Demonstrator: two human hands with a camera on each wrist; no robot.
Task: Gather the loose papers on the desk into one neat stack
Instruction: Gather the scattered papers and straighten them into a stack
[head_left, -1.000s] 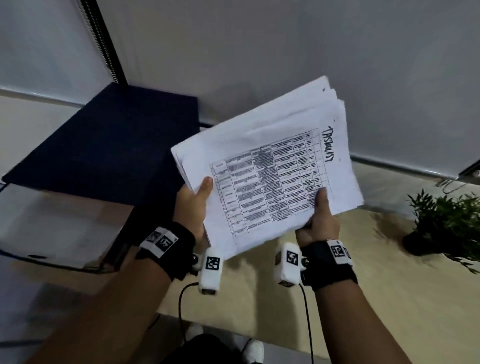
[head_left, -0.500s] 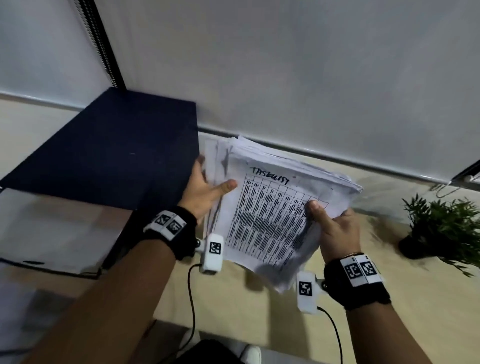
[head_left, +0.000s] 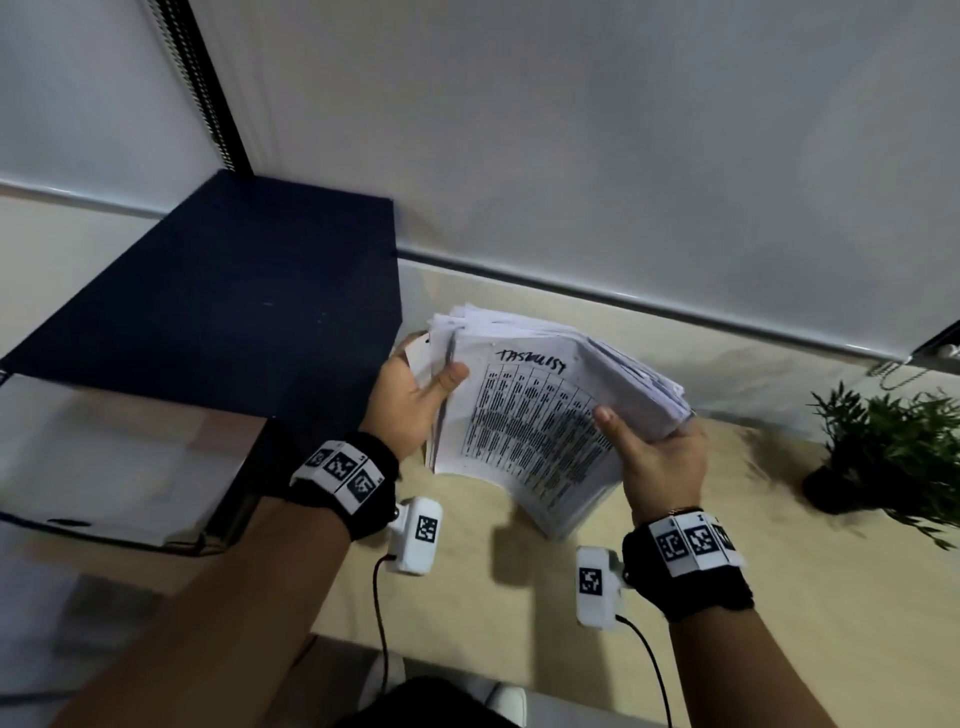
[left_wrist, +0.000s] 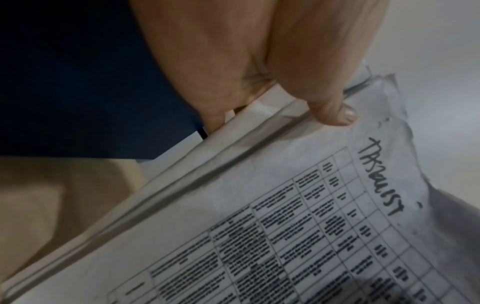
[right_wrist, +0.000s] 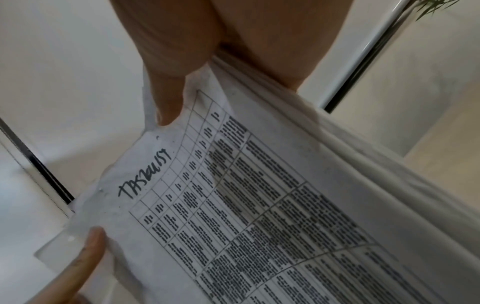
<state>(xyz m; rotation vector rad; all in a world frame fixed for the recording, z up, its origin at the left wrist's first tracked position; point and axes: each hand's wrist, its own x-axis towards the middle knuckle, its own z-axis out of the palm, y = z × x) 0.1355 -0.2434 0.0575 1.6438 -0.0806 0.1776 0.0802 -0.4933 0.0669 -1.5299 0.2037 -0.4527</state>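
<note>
A thick stack of white papers (head_left: 540, 415) hangs above the beige desk (head_left: 519, 582), its top sheet a printed table with handwriting at the head. My left hand (head_left: 415, 400) grips the stack's left edge, thumb on top and fingers underneath. My right hand (head_left: 660, 457) grips the right edge the same way. In the left wrist view the thumb presses the papers (left_wrist: 285, 216) near the top corner. The right wrist view shows my right thumb on the papers (right_wrist: 259, 195), and my left thumb at the far corner. The sheets' edges lie uneven and fanned.
A dark blue box (head_left: 218, 312) stands to the left, against the white wall. A clear tray (head_left: 119, 462) lies in front of it. A small potted plant (head_left: 893, 447) sits at the right. Wrist-camera cables hang below both hands.
The stack has turned from landscape to portrait and dropped lower toward the desk. Both hands have shifted their hold from the near edge to the side edges.
</note>
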